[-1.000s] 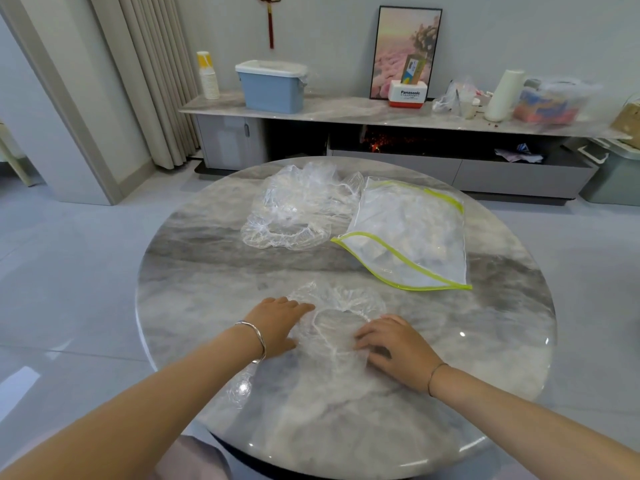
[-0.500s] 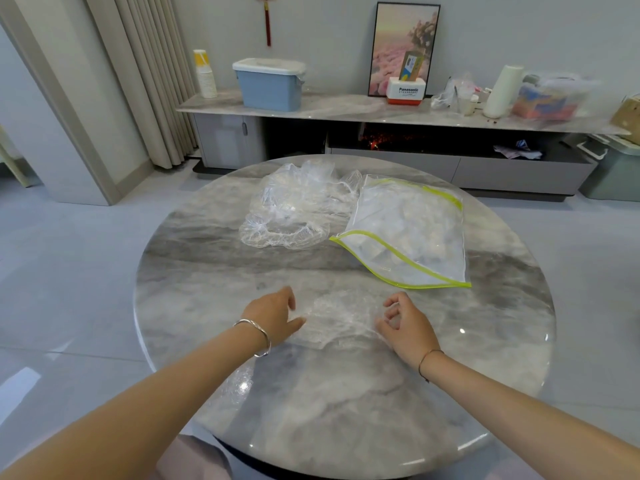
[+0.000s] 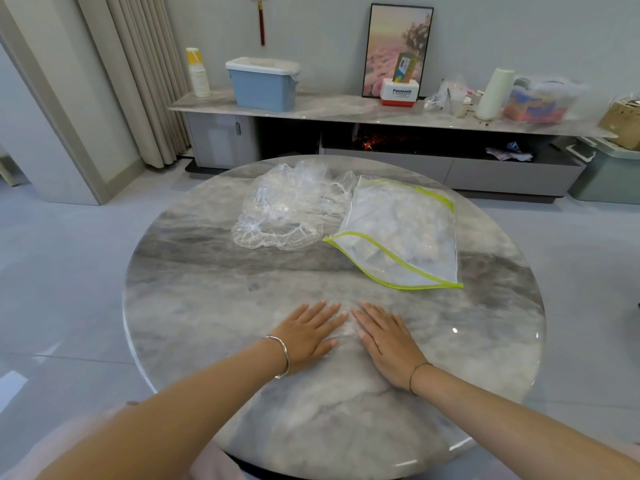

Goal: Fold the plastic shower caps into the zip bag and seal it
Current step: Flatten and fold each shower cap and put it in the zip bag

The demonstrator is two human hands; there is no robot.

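Note:
A clear shower cap (image 3: pixel 347 323) lies flattened on the round marble table (image 3: pixel 207 292), mostly hidden under my palms. My left hand (image 3: pixel 308 332) and my right hand (image 3: pixel 386 336) lie flat side by side with straight fingers, pressing it down. Farther back sits a heap of clear shower caps (image 3: pixel 291 206) with gathered elastic rims. To its right lies the clear zip bag (image 3: pixel 405 233) with a yellow-green edge, its mouth open toward me and some folded caps inside.
A long low marble cabinet (image 3: pixel 346 112) stands behind the table, carrying a blue lidded bin (image 3: pixel 263 83), a framed picture (image 3: pixel 398 50), a paper roll (image 3: pixel 493 93) and boxes. Curtains (image 3: pixel 138 81) hang at the left. Grey floor surrounds the table.
My hands had lifted apart with curled fingers over the cap; now both have come together and lie flat on it, pressing it into a narrower fold.

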